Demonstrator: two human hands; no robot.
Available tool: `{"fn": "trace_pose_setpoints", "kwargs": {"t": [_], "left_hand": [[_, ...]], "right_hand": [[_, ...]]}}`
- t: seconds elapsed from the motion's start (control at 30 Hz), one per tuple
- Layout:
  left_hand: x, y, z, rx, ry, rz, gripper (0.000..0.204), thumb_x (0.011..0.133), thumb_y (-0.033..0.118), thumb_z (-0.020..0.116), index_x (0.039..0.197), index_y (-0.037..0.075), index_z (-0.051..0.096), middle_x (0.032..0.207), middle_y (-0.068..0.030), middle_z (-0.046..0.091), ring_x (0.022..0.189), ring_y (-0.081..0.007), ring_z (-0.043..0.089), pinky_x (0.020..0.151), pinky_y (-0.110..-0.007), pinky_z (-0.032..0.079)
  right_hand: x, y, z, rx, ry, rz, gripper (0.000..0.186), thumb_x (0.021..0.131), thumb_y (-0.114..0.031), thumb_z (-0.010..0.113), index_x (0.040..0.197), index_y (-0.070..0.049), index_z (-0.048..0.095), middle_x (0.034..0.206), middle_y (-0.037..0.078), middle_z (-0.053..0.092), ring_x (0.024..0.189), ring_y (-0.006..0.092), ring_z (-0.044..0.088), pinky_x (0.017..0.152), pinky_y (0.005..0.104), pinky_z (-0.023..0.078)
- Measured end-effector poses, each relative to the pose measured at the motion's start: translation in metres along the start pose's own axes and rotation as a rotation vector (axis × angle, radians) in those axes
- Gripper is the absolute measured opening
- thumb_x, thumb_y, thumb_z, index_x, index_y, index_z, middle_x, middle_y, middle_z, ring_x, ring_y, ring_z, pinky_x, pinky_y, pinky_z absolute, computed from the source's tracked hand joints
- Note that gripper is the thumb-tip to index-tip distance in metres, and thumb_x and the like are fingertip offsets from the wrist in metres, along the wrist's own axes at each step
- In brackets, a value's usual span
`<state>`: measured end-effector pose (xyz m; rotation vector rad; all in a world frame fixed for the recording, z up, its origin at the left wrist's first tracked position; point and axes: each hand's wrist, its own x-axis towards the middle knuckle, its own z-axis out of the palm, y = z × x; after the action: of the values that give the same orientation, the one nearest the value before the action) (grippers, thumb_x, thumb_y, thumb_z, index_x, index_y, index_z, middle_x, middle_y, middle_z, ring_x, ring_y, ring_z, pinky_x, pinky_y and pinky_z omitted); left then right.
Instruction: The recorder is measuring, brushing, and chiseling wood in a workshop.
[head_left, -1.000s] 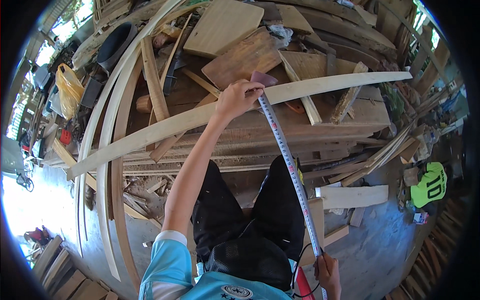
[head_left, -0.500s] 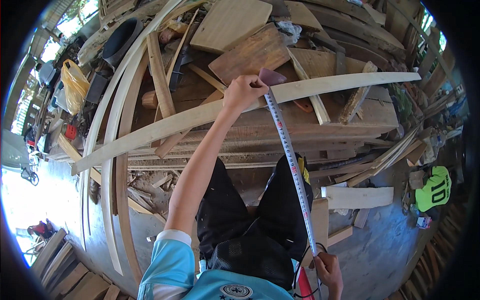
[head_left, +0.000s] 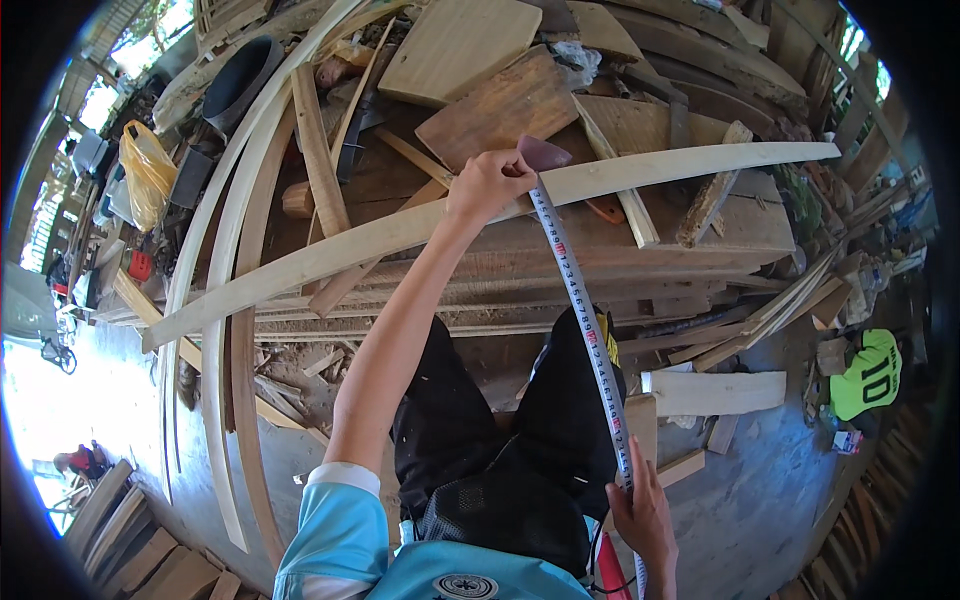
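A white tape measure blade (head_left: 585,310) runs from the pale wooden strip (head_left: 340,240) down toward my lap, passing over my right thigh. At the strip's near edge my left hand (head_left: 488,187) is closed, pinching the blade's end between thumb and fingertips. Low on the right, my right hand (head_left: 645,510) has the blade between its thumb and straightened fingers, and the blade continues below it. The strip lies across the stacked timber, slightly bowed. A small purplish piece (head_left: 545,153) sits just beyond my left fingertips. The tape's case is not visible.
Stacked timber (head_left: 690,235) bears loose boards, including a brown board (head_left: 500,108). Long curved strips (head_left: 225,280) stand at the left beside a yellow plastic bag (head_left: 147,175). Offcuts and a pale board (head_left: 715,393) lie right, near a bright green shirt (head_left: 867,375).
My right hand has moved slightly up along the blade, and its fingers have straightened from a curled grip. My left hand stays at the strip with the blade's end.
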<state>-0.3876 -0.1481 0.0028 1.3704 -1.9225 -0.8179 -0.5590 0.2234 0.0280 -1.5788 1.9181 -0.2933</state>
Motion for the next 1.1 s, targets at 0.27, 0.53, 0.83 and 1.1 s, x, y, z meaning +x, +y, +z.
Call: {"fn": "trace_pose_setpoints", "kwargs": {"t": [0.27,0.53,0.83,1.1], "left_hand": [[-0.003,0.005,-0.003,0.034,0.014,-0.02,0.019,0.066,0.029,0.061,0.073,0.011,0.063,0.065,-0.0063,0.061,0.065,-0.0221,0.059,0.06,-0.032,0.044],[-0.001,0.009,-0.002,0.046,-0.003,-0.08,0.019,0.067,0.03,0.061,0.073,0.012,0.064,0.067,-0.0062,0.061,0.067,-0.0225,0.06,0.061,-0.033,0.044],[0.004,-0.004,-0.005,-0.162,0.19,-0.101,0.03,0.077,0.036,0.051,0.074,0.008,0.064,0.068,-0.0094,0.062,0.071,-0.0269,0.06,0.063,-0.036,0.045],[-0.014,0.01,0.013,0.381,0.252,0.133,0.038,0.078,0.039,0.047,0.102,0.01,0.052,0.084,-0.0137,0.057,0.077,-0.0296,0.058,0.068,-0.039,0.045]], "right_hand": [[0.0,-0.014,0.001,0.078,-0.033,0.02,0.052,0.085,-0.007,0.041,0.132,-0.009,0.02,0.084,0.021,0.057,0.069,0.0294,0.06,0.061,0.0346,0.05],[0.0,-0.015,-0.015,0.241,-0.166,0.103,0.051,0.084,-0.005,0.042,0.132,-0.012,0.026,0.058,0.015,0.051,0.048,0.0211,0.05,0.048,0.0316,0.041],[0.005,0.017,-0.041,0.159,0.178,0.016,0.05,0.08,-0.007,0.047,0.128,-0.006,0.031,0.072,0.017,0.056,0.052,0.0204,0.051,0.052,0.0309,0.042],[0.087,-0.027,-0.165,-0.379,0.507,-0.256,0.048,0.083,-0.007,0.042,0.129,-0.016,0.031,0.082,0.019,0.053,0.072,0.0348,0.055,0.062,0.0405,0.045]]}}
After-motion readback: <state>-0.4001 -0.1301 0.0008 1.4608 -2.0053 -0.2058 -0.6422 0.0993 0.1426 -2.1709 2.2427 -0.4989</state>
